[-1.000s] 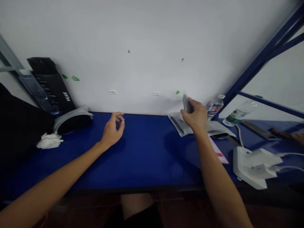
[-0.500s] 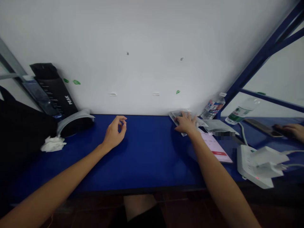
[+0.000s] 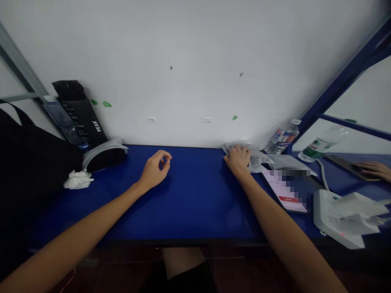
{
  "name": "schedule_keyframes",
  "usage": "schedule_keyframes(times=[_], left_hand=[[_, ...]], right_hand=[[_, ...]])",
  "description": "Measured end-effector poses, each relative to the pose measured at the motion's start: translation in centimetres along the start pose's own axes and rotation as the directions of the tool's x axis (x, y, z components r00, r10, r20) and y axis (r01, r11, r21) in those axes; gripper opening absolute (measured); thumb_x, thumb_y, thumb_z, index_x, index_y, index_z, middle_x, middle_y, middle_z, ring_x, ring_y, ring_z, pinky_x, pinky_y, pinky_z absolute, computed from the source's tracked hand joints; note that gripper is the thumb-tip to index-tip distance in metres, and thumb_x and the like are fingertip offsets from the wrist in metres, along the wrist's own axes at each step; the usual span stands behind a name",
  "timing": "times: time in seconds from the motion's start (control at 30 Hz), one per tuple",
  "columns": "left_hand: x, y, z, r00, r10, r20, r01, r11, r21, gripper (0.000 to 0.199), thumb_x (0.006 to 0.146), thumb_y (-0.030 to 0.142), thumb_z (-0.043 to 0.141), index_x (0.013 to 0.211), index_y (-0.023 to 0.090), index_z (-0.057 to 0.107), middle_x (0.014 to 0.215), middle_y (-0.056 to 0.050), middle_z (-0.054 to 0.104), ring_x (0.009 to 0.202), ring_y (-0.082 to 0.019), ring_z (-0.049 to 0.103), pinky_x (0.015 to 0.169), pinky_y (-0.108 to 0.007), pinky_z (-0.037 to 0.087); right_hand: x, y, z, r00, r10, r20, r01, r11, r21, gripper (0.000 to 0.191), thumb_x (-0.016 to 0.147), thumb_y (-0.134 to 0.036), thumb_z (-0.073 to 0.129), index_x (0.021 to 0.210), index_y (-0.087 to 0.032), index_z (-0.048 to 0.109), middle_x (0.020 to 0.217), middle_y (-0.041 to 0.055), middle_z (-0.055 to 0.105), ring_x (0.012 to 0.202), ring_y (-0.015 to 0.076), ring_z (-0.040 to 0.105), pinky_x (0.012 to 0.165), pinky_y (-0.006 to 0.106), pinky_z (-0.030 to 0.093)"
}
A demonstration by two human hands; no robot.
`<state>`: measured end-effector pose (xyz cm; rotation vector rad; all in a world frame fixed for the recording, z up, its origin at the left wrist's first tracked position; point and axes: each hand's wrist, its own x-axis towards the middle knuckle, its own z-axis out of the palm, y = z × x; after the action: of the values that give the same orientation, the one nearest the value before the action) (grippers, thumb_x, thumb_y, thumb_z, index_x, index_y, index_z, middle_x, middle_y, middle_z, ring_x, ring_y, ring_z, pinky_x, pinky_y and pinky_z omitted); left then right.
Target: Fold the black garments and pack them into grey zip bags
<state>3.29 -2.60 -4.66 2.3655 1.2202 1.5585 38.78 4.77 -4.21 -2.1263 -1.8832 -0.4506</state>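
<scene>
My left hand rests on the blue table, left of its middle. Its fingers are curled into a loose loop, thumb and index tips a little apart, and I see nothing in it. At the table's back edge, by the wall, my right hand lies on a translucent plastic bag. The fingers are bent down into the bag, and what is under them is mostly hidden. A second grey-white pouch lies just right of that bag. Near my right wrist is a phone or tablet with a lit pink screen.
On the right stand two plastic bottles and a white power strip with plugs. Another person's hand is beyond the blue frame. At left are a black bag, crumpled tissue, an open pouch and a black PEAK package.
My right hand's spread fingers have drawn together and curled onto the plastic bag. My left hand keeps its loose curl. The whole view has shifted slightly, so things appear farther right.
</scene>
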Motion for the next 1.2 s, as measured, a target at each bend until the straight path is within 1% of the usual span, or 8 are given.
schedule_keyframes(times=[0.37,0.5,0.57,0.67,0.77,0.9,1.1,1.2], left_hand=[[0.0,-0.2,-0.2,1.000,-0.014,0.027,0.014,1.000,0.018,0.015,0.095,0.013,0.059,0.104,0.023,0.064,0.094,0.000,0.069,0.069,-0.014,0.061,0.075,-0.030,0.055],[0.1,0.3,-0.4,0.994,-0.090,0.069,0.081,0.989,0.127,0.024,0.094,0.017,0.062,0.117,0.024,0.064,0.108,-0.004,0.073,0.086,-0.019,0.069,0.088,-0.039,0.057],[0.2,0.6,-0.5,0.988,-0.101,0.115,0.077,0.978,0.196,0.043,0.093,0.023,0.067,0.136,0.025,0.060,0.129,-0.009,0.073,0.109,-0.026,0.072,0.101,-0.047,0.056],[0.1,0.7,-0.7,0.950,-0.071,0.305,0.001,0.975,0.222,0.068,0.096,0.037,0.071,0.159,0.029,0.049,0.162,-0.011,0.058,0.145,-0.035,0.059,0.120,-0.057,0.047],[0.0,0.3,-0.7,0.859,-0.070,0.508,-0.017,0.986,0.165,0.060,0.105,0.045,0.060,0.163,0.032,0.052,0.172,-0.007,0.051,0.157,-0.033,0.050,0.130,-0.055,0.040],[0.0,-0.7,-0.8,0.829,-0.085,0.552,0.008,0.990,0.141,0.057,0.110,0.051,0.051,0.164,0.032,0.054,0.173,-0.005,0.049,0.162,-0.032,0.044,0.134,-0.054,0.036],[0.5,-2.7,-1.9,0.798,-0.119,0.591,0.041,0.989,0.143,0.057,0.113,0.054,0.043,0.166,0.035,0.051,0.178,-0.004,0.042,0.167,-0.031,0.035,0.138,-0.058,0.025],[0.6,-3.2,-2.2,0.772,-0.152,0.618,0.079,0.986,0.144,0.060,0.113,0.059,0.040,0.169,0.035,0.047,0.181,-0.003,0.035,0.170,-0.030,0.028,0.139,-0.058,0.021]], right_hand=[[0.4,1.2,0.5,0.963,-0.188,-0.193,0.182,0.982,-0.044,0.032,0.094,-0.019,0.052,0.107,-0.013,0.081,0.156,0.0213,0.062,0.150,0.0412,0.045,0.125,0.068,0.026],[-0.9,-1.1,-1.3,0.918,-0.244,-0.311,0.287,0.953,0.100,0.028,0.095,-0.016,0.053,0.099,-0.013,0.081,0.148,0.0239,0.067,0.145,0.0432,0.051,0.125,0.073,0.028],[-2.4,-3.5,-1.9,0.864,-0.415,-0.287,0.492,0.819,0.297,0.026,0.099,-0.017,0.054,0.098,-0.016,0.080,0.133,0.0210,0.075,0.127,0.0372,0.065,0.118,0.063,0.043],[-5.1,-7.7,-2.1,0.550,-0.790,-0.271,0.720,0.284,0.633,0.023,0.106,-0.022,0.056,0.107,-0.023,0.078,0.131,0.0121,0.078,0.119,0.0269,0.073,0.108,0.046,0.057],[-6.9,-10.4,-1.7,0.499,-0.784,-0.369,0.717,0.134,0.684,0.021,0.109,-0.025,0.056,0.109,-0.023,0.076,0.130,0.0123,0.078,0.123,0.0269,0.073,0.111,0.047,0.056],[-6.6,-9.8,-1.1,0.509,-0.761,-0.403,0.727,0.130,0.675,0.016,0.106,-0.029,0.064,0.115,-0.024,0.077,0.139,0.0136,0.074,0.132,0.0286,0.069,0.114,0.048,0.054],[-3.9,-6.1,-0.8,0.635,-0.698,-0.331,0.672,0.287,0.682,0.027,0.092,-0.035,0.082,0.116,-0.025,0.075,0.132,0.0135,0.072,0.125,0.0325,0.068,0.112,0.054,0.052],[-2.9,-4.5,-0.6,0.681,-0.670,-0.294,0.600,0.282,0.748,0.028,0.091,-0.041,0.084,0.113,-0.025,0.077,0.132,0.0132,0.069,0.125,0.0317,0.066,0.113,0.053,0.051]])
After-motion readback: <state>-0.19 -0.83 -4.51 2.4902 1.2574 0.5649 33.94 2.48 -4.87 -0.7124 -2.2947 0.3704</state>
